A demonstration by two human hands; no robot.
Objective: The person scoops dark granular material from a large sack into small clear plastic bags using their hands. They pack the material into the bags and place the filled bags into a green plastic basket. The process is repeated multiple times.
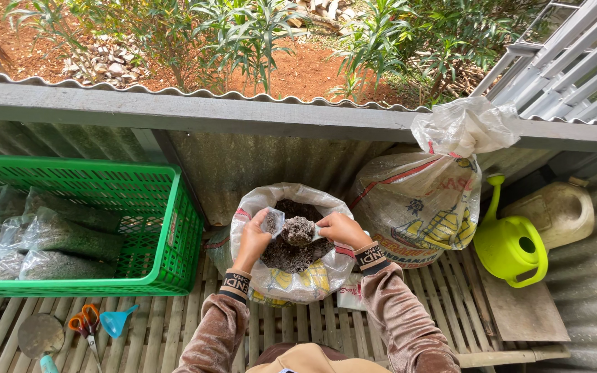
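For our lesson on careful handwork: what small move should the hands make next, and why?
Probably tip the soil clump in the right hand into the small clear bag that the left hand holds open: both sit together above the open soil sack.

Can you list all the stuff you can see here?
open sack: one, white and yellow, full of dark soil, centre of the slat floor
tied sack: one, white with prints, right of the open sack
small bag: one, clear, in the left hand over the open sack
soil clump: one, dark, at the right hand
crate: one, green, on the left
filled bags: several, clear with dark soil, lying in the crate
watering can: one, lime green, on the right
jug: one, cream, behind the watering can
scissors: one pair, orange handles, bottom left
funnel: one, blue, beside the scissors
trowel: one, grey blade, teal handle, bottom left
left hand: holding the small bag
right hand: on the soil clump
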